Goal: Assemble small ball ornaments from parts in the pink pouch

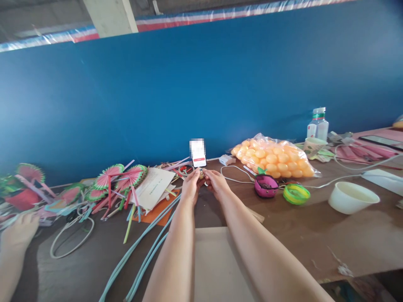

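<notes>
My left hand point(191, 186) and my right hand point(215, 181) meet above the far middle of the table, fingertips pinched around one small gold-coloured object point(202, 173). Its kind is too small to make out, and the fingers cover much of it. Just behind the hands a phone point(198, 154) with a lit white screen stands upright near the blue wall. Under my forearms lies a flat beige board or box lid point(210, 260). Pale blue tubes or cords point(147, 247) run along the table beside my left forearm.
Watermelon-patterned paper fans point(110, 176), papers point(154, 186) and a looped cable point(91, 230) lie left. Another person's hand point(22, 228) rests at the far left. Rightward are a bag of orange balls point(277, 157), a purple bowl point(265, 188), a yellow-green dish point(296, 193), a white tub point(352, 199) and bottles point(318, 123).
</notes>
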A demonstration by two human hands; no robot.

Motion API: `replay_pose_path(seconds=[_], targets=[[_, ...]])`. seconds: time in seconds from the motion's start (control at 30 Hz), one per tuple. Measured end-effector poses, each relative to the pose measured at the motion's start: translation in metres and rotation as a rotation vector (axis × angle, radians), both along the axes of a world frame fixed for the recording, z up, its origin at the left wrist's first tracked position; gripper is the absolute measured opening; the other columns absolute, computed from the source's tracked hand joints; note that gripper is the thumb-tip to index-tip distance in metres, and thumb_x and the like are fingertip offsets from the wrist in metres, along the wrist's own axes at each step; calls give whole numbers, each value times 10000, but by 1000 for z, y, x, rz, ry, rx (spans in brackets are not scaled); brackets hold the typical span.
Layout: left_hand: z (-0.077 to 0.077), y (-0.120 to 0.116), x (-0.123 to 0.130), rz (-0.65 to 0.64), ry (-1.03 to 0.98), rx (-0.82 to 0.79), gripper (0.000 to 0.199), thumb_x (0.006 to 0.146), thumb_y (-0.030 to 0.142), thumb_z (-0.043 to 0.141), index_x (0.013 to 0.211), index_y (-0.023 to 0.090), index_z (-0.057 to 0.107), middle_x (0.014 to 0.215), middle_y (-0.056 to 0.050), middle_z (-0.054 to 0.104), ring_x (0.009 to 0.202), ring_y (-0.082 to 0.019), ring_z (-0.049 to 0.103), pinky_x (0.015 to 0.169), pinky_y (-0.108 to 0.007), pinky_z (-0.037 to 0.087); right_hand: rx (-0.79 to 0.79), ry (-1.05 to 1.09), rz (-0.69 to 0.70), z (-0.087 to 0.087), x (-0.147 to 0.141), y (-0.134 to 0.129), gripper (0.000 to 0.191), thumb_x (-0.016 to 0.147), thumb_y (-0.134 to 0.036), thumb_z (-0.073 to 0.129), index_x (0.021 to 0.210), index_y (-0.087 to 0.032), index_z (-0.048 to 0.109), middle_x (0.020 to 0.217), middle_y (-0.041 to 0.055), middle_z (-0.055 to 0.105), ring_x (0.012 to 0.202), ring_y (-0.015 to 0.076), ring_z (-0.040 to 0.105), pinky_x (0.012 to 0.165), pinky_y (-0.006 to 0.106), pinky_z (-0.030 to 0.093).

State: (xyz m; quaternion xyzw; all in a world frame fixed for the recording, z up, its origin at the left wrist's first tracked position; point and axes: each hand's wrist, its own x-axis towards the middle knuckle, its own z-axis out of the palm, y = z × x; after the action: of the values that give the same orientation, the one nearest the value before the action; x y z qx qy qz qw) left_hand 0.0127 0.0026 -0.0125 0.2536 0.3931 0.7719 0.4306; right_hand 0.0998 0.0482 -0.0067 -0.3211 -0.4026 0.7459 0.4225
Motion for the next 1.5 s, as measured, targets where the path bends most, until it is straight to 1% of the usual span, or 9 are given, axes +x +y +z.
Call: replay_pose_path(seconds=[0.2, 0.43, 0.57, 0.7, 0.8, 0.97, 1.23, 1.4, 1.5], targets=[[2, -1, 0, 6, 7, -10, 323, 678, 265, 763, 964, 123, 707, 892, -92, 710, 867, -222, 670, 846, -404, 521, 6, -12, -2, -1, 1, 0, 366, 644, -431, 778, 725, -173, 532, 569, -53, 463, 452, 56, 361, 394, 183, 207], [1, -2, 0, 12, 17, -6, 331, 661, 257, 771, 954, 114, 712, 890, -98, 707, 878, -237, 667, 836, -413, 525, 38, -59, -17, 1, 0, -2, 306, 722, -385, 732, 692, -167, 518, 546, -52, 448, 441, 50, 345, 381, 170, 202], [1, -2, 1, 8, 30, -6, 355, 645, 278, 785, 954, 119, 714, 904, -104, 709, 899, -245, 664, 846, -417, 519, 50, -113, -46, 1, -2, -1, 296, 747, -381, 714, 687, -169, 517, 536, -53, 441, 431, 53, 354, 370, 174, 196], [2, -2, 1, -7, 68, -15, 373, 633, 322, 792, 945, 129, 719, 892, -99, 708, 906, -251, 661, 848, -415, 516, 74, -118, -30, -1, -2, -1, 329, 752, -413, 708, 662, -173, 502, 513, -58, 416, 422, 52, 335, 368, 176, 200], [2, -1, 1, -10, 90, -32, 370, 630, 336, 792, 935, 137, 723, 880, -94, 705, 908, -251, 658, 845, -412, 518, 78, -111, -28, -1, -2, -1, 335, 740, -429, 714, 671, -172, 512, 516, -60, 412, 423, 51, 328, 368, 176, 194], [1, 0, 0, 24, 102, -70, 352, 637, 321, 788, 931, 140, 721, 863, -84, 699, 904, -240, 653, 850, -412, 518, 87, -103, -20, -3, -2, 0, 368, 705, -455, 740, 664, -173, 509, 506, -59, 411, 423, 53, 319, 368, 184, 179], [1, 0, 0, 25, 95, -81, 325, 642, 293, 783, 923, 144, 719, 862, -75, 699, 880, -228, 653, 846, -400, 520, 81, -106, -22, -4, -2, 1, 371, 708, -461, 739, 669, -173, 508, 516, -57, 415, 433, 55, 332, 369, 179, 187], [3, -2, 0, 17, 80, -69, 322, 646, 311, 779, 913, 138, 723, 853, -89, 701, 886, -242, 658, 841, -405, 516, 49, -53, 19, -2, 0, 0, 411, 671, -500, 764, 697, -173, 517, 537, -56, 436, 431, 51, 332, 371, 181, 194], [4, -2, -1, 3, 76, -66, 326, 642, 322, 779, 903, 135, 724, 853, -93, 701, 883, -245, 659, 830, -401, 518, 53, -73, 18, -2, 1, 0, 402, 640, -474, 791, 727, -169, 544, 543, -57, 456, 438, 51, 346, 377, 180, 193]])
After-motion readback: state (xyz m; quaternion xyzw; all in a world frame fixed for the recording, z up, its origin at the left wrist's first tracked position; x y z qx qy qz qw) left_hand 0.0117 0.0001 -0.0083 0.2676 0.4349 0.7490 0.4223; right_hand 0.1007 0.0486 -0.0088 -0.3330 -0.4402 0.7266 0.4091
